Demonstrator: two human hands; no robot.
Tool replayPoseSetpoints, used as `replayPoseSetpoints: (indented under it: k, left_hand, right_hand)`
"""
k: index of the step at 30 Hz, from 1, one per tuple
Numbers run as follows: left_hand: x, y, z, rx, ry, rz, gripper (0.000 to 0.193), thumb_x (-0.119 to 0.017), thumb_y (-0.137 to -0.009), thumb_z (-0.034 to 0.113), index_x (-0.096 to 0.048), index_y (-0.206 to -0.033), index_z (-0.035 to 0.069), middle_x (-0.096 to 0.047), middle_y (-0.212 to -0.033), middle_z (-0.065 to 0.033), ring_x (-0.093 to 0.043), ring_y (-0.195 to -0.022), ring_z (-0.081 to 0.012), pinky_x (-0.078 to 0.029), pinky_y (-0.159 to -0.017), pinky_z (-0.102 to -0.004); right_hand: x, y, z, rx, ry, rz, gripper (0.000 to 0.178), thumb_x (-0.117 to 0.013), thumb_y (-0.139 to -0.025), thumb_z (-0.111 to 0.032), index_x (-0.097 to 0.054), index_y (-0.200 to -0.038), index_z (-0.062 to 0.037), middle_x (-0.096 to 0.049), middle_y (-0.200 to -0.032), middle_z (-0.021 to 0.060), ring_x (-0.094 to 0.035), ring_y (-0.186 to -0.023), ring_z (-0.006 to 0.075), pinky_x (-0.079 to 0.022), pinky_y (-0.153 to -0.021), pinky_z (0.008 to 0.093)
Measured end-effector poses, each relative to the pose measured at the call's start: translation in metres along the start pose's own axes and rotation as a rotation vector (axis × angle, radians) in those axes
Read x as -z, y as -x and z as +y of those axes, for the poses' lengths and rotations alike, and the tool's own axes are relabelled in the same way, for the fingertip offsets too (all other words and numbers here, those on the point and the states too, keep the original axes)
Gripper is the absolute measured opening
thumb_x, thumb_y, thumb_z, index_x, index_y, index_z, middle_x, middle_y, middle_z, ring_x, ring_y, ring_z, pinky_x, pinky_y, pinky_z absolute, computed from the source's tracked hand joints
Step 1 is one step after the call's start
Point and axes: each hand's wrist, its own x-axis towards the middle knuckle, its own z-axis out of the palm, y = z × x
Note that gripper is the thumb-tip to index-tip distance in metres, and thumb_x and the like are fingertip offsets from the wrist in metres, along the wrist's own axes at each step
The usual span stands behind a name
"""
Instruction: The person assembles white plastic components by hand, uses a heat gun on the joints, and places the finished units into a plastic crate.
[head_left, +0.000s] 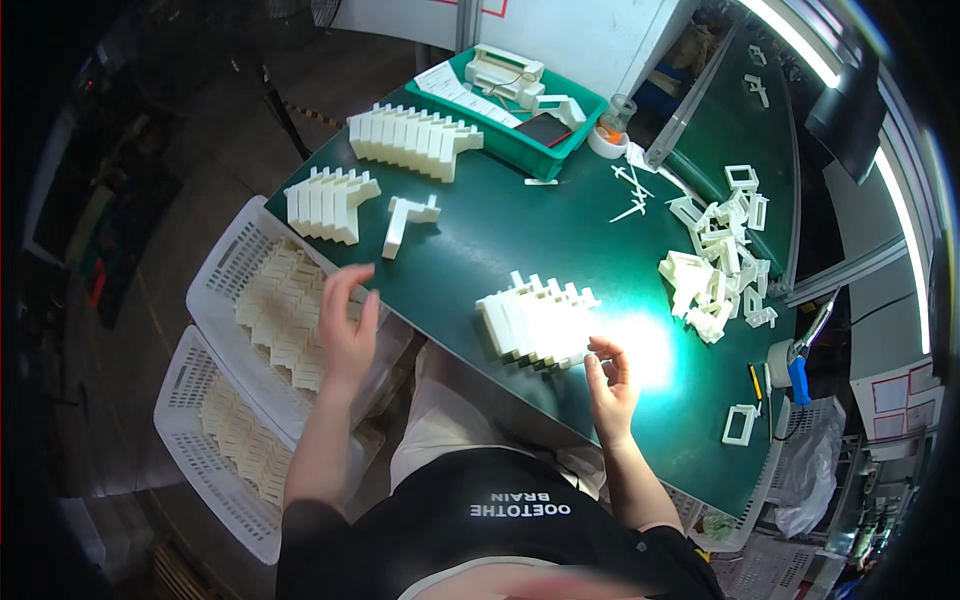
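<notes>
My left hand is open and empty, with thumb and fingers apart, at the table's left edge beside the upper crate. My right hand has its fingers loosely bent and the thumb a little apart from them. It is at the right end of a row of white plastic parts standing side by side on the green table. Glare hides whether the fingertips touch that row. Farther left lie a single white bracket-shaped part, a short row of similar parts and a longer row.
Two white crates of stacked parts stand left of the table. A green tray and a small jar are at the back. Loose white frames are heaped right, above a blue-handled tool. A bright lamp glare falls mid-table.
</notes>
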Motion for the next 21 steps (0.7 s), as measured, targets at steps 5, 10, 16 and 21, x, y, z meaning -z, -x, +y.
replayPoseSetpoints:
  k: [5,10,16,21]
  left_hand:
    - [-0.06,-0.057,-0.014,-0.011,-0.493,-0.034,0.034,-0.061,-0.091,0.014,-0.053,-0.122,0.006,-0.055,-0.117,-0.0134,-0.056,-0.105,-0.0331,-0.045,-0.092,-0.0422]
    - [-0.07,-0.069,-0.045,0.198,-0.343,-0.156,0.049,-0.059,-0.093,0.011,-0.039,-0.138,0.007,-0.062,-0.102,-0.0129,-0.062,-0.088,-0.024,-0.047,-0.084,-0.0336]
    - [-0.074,-0.014,-0.004,0.645,0.629,-0.311,0.075,-0.059,-0.092,0.0,-0.014,-0.153,0.008,-0.061,-0.095,-0.0075,-0.058,-0.089,-0.0124,-0.046,-0.085,-0.0271]
    - [-0.086,0.02,0.038,0.606,0.702,-0.496,0.075,-0.057,-0.094,0.0,-0.013,-0.154,0.009,-0.059,-0.112,-0.0097,-0.055,-0.108,-0.0157,-0.042,-0.098,-0.0302]
  right_hand:
    - [0.016,-0.018,0.032,-0.199,-0.099,-0.186,0.025,-0.064,-0.094,-0.016,-0.065,-0.116,-0.0027,-0.067,-0.103,0.0065,-0.06,-0.094,0.0109,-0.048,-0.084,0.0285]
    - [0.004,-0.027,0.032,-0.318,-0.236,-0.276,0.028,-0.063,-0.095,-0.019,-0.065,-0.116,-0.0014,-0.068,-0.102,0.0045,-0.061,-0.095,0.0107,-0.048,-0.086,0.0278]
    - [-0.001,-0.029,0.024,-0.432,-0.236,-0.378,0.026,-0.062,-0.096,-0.017,-0.065,-0.116,-0.0012,-0.066,-0.088,-0.002,-0.051,-0.071,0.0029,-0.041,-0.064,0.0197]
    - [-0.009,-0.028,0.02,-0.44,-0.21,-0.426,0.028,-0.059,-0.097,-0.017,-0.064,-0.117,0.0008,-0.07,-0.104,0.0057,-0.06,-0.093,0.0096,-0.048,-0.085,0.0273]
